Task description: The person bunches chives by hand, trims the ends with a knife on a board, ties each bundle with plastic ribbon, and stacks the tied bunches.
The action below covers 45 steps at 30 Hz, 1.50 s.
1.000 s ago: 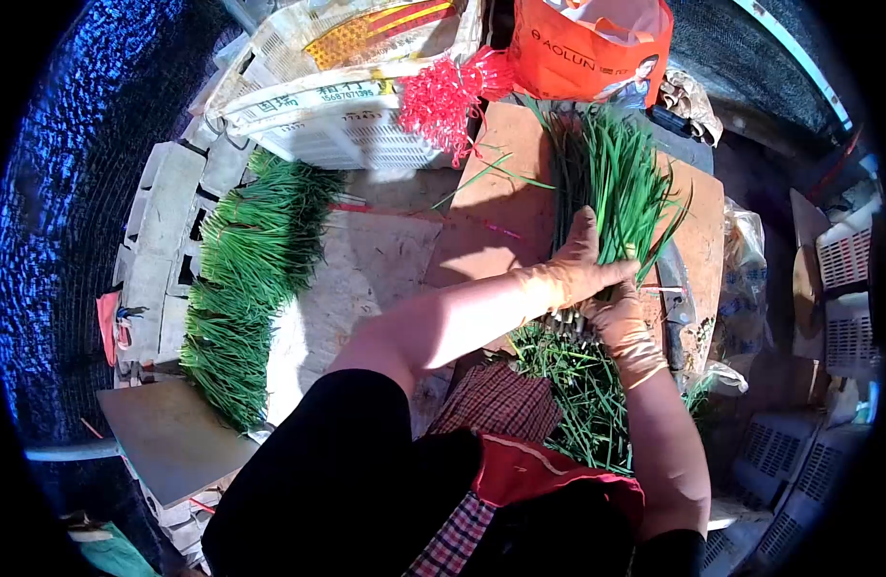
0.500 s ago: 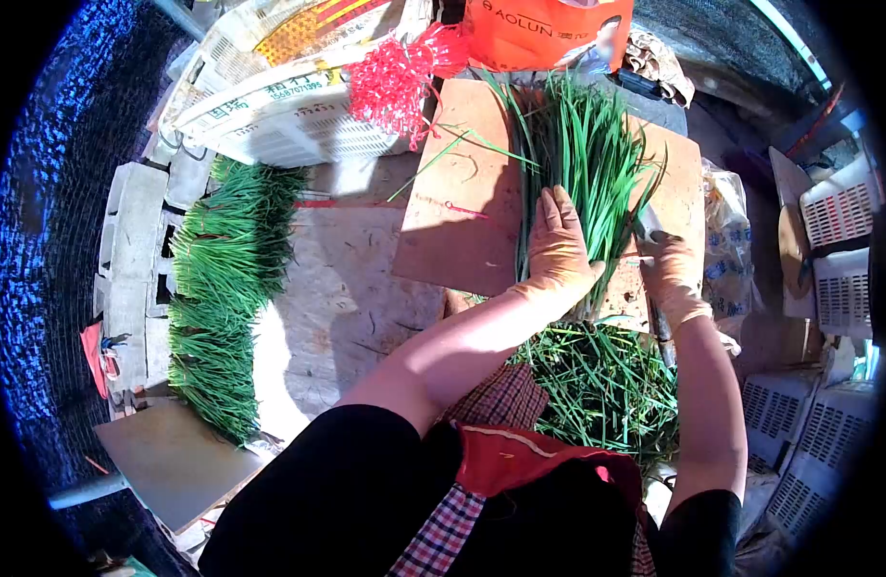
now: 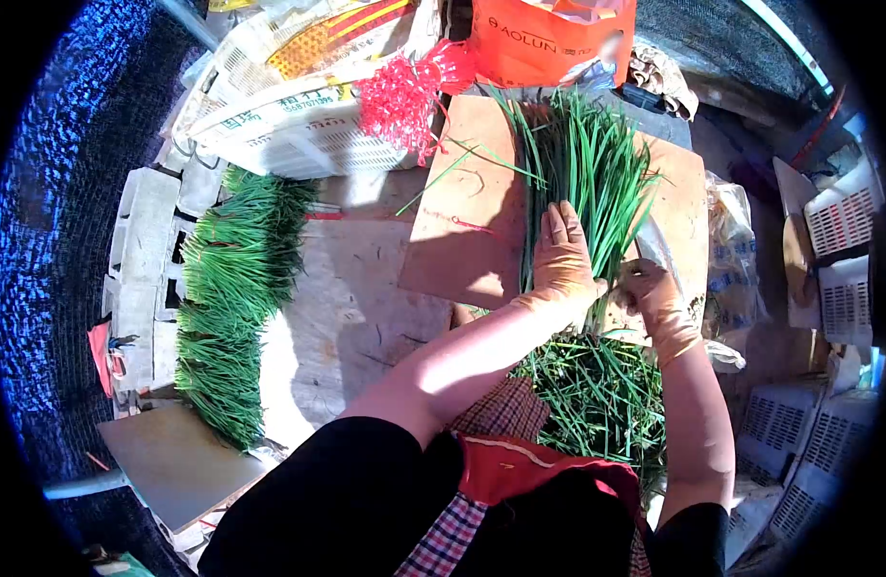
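Note:
A bunch of long green chives [image 3: 592, 159] lies on a tan board [image 3: 462, 240]. My gloved left hand [image 3: 565, 262] clasps its lower part, fingers stretched along the top and thumb on the right side. Just to the right, my gloved right hand [image 3: 654, 293] is closed, its fingertips near the cut ends of the bunch. A pale blade, which looks like a knife [image 3: 657, 245], sticks up from behind that hand; its handle is hidden in the grip. Below the board is a heap of loose green trimmings [image 3: 606, 399].
Rows of chives [image 3: 236, 298] stand at the left beside concrete blocks [image 3: 140, 260]. A white crate [image 3: 299, 130] with red ties [image 3: 404, 101] and an orange bag [image 3: 553, 43] are at the back. White crates [image 3: 847, 221] line the right side.
My right hand has moved left and slightly down, closer to the lower end of the chives. My left hand stays on the bunch. The whole view has shifted slightly.

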{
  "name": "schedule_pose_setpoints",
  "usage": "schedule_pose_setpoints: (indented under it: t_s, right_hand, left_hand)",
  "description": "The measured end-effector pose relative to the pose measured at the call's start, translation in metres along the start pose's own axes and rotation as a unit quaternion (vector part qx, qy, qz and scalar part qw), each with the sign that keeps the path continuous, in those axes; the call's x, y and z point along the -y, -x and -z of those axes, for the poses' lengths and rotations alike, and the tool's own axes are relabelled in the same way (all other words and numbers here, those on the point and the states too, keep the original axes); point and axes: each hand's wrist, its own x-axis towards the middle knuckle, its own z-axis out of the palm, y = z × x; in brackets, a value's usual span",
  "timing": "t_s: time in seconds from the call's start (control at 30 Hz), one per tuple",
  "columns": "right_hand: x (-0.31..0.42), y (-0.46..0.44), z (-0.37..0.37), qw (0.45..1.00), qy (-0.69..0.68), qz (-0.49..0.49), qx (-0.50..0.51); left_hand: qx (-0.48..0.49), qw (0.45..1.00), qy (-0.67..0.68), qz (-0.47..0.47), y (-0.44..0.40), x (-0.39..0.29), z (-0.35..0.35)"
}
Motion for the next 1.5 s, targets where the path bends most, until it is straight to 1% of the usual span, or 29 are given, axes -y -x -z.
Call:
schedule_pose_setpoints:
  t_s: [0.07,0.17,0.23,0.33,0.5,0.57,0.6,0.63,0.67,0.73,0.77,0.8,0.83,0.87,0.9,0.93,1.0,1.03,1.07,1.13,1.17,1.23,1.27,1.3,1.33,1.37,1.4,1.43,1.5]
  right_hand:
    - [-0.009,-0.006,0.007,0.972,-0.222,0.005,0.076]
    - [-0.012,-0.002,0.005,0.96,-0.27,-0.022,0.067]
    - [-0.021,-0.008,0.009,0.988,-0.11,0.091,0.063]
    - [-0.021,-0.01,-0.002,0.981,-0.137,0.137,-0.022]
    - [-0.025,-0.009,-0.019,0.971,-0.141,0.188,-0.039]
    - [-0.023,-0.014,-0.03,0.897,0.154,0.377,-0.173]
    - [-0.005,-0.005,-0.032,0.811,0.329,0.438,-0.207]
    - [0.015,0.008,-0.039,0.754,0.447,0.423,-0.229]
    - [0.006,-0.002,-0.042,0.744,0.429,0.452,-0.24]
    - [0.009,-0.013,-0.051,0.812,0.253,0.483,-0.207]
    - [0.011,-0.017,-0.057,0.892,0.119,0.413,-0.136]
    - [0.021,-0.016,-0.061,0.958,-0.137,0.251,0.027]
    - [0.035,-0.013,-0.063,0.914,0.093,0.395,0.009]
    - [0.045,-0.012,-0.066,0.8,0.314,0.512,-0.012]
    - [0.028,-0.03,-0.074,0.929,0.054,0.358,0.079]
    - [0.04,-0.027,-0.066,0.832,0.313,0.456,0.051]
    - [0.046,-0.033,-0.071,0.845,0.328,0.42,0.039]
    - [0.052,-0.032,-0.07,0.841,0.373,0.386,0.068]
    - [0.057,-0.031,-0.069,0.834,0.416,0.35,0.095]
    - [0.064,-0.037,-0.077,0.826,0.431,0.352,0.088]
    - [0.062,-0.033,-0.076,0.856,0.413,0.299,0.08]
    - [0.068,-0.034,-0.077,0.851,0.453,0.257,0.07]
    - [0.068,-0.033,-0.077,0.843,0.472,0.247,0.069]
    - [0.061,-0.036,-0.074,0.841,0.435,0.311,0.08]
    - [0.055,-0.042,-0.074,0.856,0.443,0.253,0.083]
    - [0.053,-0.04,-0.076,0.87,0.407,0.265,0.088]
    - [0.053,-0.04,-0.077,0.881,0.372,0.278,0.088]
    - [0.05,-0.052,-0.079,0.869,0.427,0.228,0.103]
    - [0.038,-0.059,-0.074,0.891,0.36,0.255,0.111]
  left_hand:
    - [-0.034,0.999,-0.009,-0.009,-0.002,0.003,-0.009]
    - [-0.03,0.999,-0.023,-0.015,-0.002,0.003,-0.01]
    - [-0.034,0.999,-0.024,-0.02,-0.002,0.004,-0.013]
    - [-0.023,0.999,-0.014,-0.024,0.0,0.0,-0.009]
    - [-0.048,0.996,-0.067,-0.033,0.002,-0.002,-0.015]
    - [-0.087,0.994,-0.07,-0.018,0.001,-0.002,-0.021]
    - [-0.134,0.987,-0.085,-0.009,-0.006,0.004,-0.04]
    - [-0.12,0.991,-0.063,-0.016,-0.006,0.008,-0.037]
    - [-0.106,0.993,-0.041,-0.022,-0.006,0.013,-0.034]
    - [-0.135,0.99,-0.024,-0.023,-0.01,0.021,-0.027]
    - [-0.115,0.985,0.129,0.011,-0.01,0.025,-0.024]
    - [-0.081,0.952,0.286,0.069,-0.012,0.026,-0.018]
    - [-0.067,0.889,0.432,0.136,-0.015,0.028,-0.013]
    - [-0.074,0.888,0.432,0.139,-0.021,0.034,-0.026]
    - [-0.088,0.864,0.491,0.072,-0.03,0.048,-0.056]
    - [-0.102,0.833,0.545,0.002,-0.038,0.062,-0.085]
    - [-0.118,0.793,0.594,-0.069,-0.031,0.062,-0.07]
    - [-0.069,0.895,0.441,0.012,-0.006,0.048,-0.017]
    - [-0.016,0.958,0.27,0.092,0.008,0.039,0.014]
    - [0.029,0.959,0.267,0.086,0.001,0.048,0.012]
    - [0.018,0.972,0.231,0.036,0.001,0.053,0.009]
    - [-0.021,0.986,0.153,-0.069,0.003,0.066,0.023]
    - [0.061,0.976,0.195,-0.071,0.005,0.074,0.043]
    - [0.084,0.962,0.25,-0.064,-0.003,0.091,0.048]
    - [0.104,0.945,0.305,-0.051,-0.01,0.113,0.047]
    - [0.041,0.99,0.122,-0.065,-0.02,0.136,0.043]
    - [-0.022,0.994,-0.068,-0.08,-0.03,0.157,0.037]
    - [-0.067,0.979,-0.184,-0.057,-0.031,0.167,0.034]
    - [-0.019,0.962,-0.252,-0.102,-0.036,0.178,0.037]
